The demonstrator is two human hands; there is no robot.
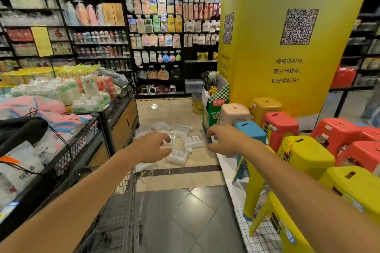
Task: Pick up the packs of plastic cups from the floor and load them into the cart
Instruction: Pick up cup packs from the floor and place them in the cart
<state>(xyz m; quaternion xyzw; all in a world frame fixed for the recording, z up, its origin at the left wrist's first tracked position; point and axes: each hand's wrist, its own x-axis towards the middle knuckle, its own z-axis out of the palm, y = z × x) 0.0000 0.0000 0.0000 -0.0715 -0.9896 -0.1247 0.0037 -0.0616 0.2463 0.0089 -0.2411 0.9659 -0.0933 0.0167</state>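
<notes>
Several clear packs of plastic cups lie in a loose heap on the tiled floor ahead, between a display bin and a row of stools. My left hand is stretched out in the air over the near side of the heap, fingers loosely spread, holding nothing. To the right of the heap my right hand reaches forward with thumb and fingers apart, also empty. The wire cart stands directly below me at the bottom centre, partly hidden by my left forearm.
A black mesh display bin full of packaged goods runs along the left. Stacked plastic stools in yellow, red, blue and beige crowd the right. A green cardboard display box and a yellow pillar stand behind the heap.
</notes>
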